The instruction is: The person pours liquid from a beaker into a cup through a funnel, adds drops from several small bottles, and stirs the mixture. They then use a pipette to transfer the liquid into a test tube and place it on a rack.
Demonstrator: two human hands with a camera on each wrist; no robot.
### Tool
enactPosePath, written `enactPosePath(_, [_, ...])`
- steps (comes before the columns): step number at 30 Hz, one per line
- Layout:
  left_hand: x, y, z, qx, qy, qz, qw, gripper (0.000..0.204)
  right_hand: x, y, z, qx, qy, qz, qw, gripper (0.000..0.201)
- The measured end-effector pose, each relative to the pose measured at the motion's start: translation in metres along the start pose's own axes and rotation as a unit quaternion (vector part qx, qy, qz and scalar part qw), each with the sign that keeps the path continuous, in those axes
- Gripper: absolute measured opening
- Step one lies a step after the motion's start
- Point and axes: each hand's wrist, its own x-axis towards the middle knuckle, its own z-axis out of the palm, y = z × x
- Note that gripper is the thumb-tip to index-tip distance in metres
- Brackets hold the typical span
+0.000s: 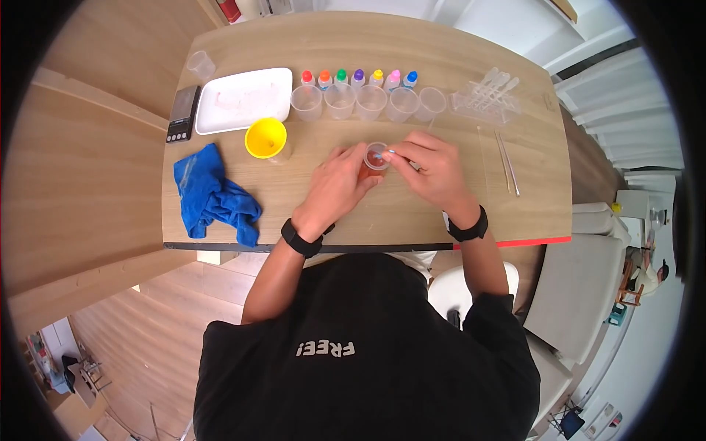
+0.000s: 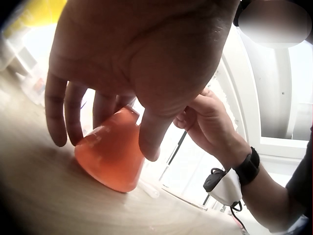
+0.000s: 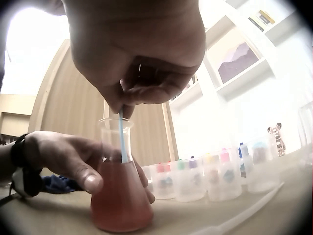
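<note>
On the wooden table stands a conical flask (image 3: 122, 200) part-filled with orange-red liquid. My left hand (image 1: 338, 184) holds it, with the thumb on one side and the fingers round the other; the left wrist view shows the flask body (image 2: 115, 152) between them. Over the flask's mouth, my right hand (image 1: 432, 169) pinches the top of a thin light-blue stick (image 3: 123, 142) between thumb and fingertips. The stick runs down through the glass neck to the liquid, where its lower end is hidden.
Behind the flask is a row of clear plastic cups (image 1: 370, 103), with dropper bottles (image 1: 358, 79) in several cap colours behind. Leftward are a yellow cup (image 1: 265, 138), white tray (image 1: 243, 99), scale (image 1: 182, 114) and blue cloth (image 1: 213, 195). Rightward are a tube rack (image 1: 485, 103) and thin tools (image 1: 508, 165).
</note>
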Motion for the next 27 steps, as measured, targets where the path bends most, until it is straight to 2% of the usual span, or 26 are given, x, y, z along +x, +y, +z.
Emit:
enactPosePath(4, [0.000,-0.003,0.002,-0.002,0.002,0.002,1.000,0.046,0.004,-0.004,0.005,-0.071,0.016,-0.044,0.996,0.007])
enactPosePath(7, [0.000,-0.005,0.005,-0.001,0.007,0.011,1.000,0.045,0.004,-0.001,0.017,-0.030,0.045,-0.043,0.998,0.007])
enactPosePath(9, [0.001,-0.005,0.005,0.001,0.013,0.018,1.000,0.045,0.003,-0.002,0.021,0.050,0.033,-0.008,0.998,0.008])
enactPosePath(12, [0.000,-0.002,0.003,-0.004,0.007,0.011,1.000,0.045,0.001,-0.001,0.019,0.078,0.006,0.013,0.997,0.008])
enactPosePath(15, [0.000,-0.001,0.001,-0.005,-0.012,-0.015,1.000,0.045,0.000,0.002,0.013,0.044,0.012,0.008,0.999,0.008])
enactPosePath(18, [0.000,-0.005,0.004,0.011,0.017,0.022,1.000,0.044,0.005,-0.001,0.011,0.010,0.035,-0.006,0.999,0.007])
enactPosePath(22, [0.001,-0.004,0.003,0.003,0.001,0.006,1.000,0.044,0.004,0.001,0.021,0.058,0.045,0.009,0.997,0.007])
enactPosePath(27, [0.000,0.001,0.001,-0.004,0.000,-0.007,1.000,0.043,0.002,0.005,0.014,0.073,-0.007,0.006,0.997,0.006])
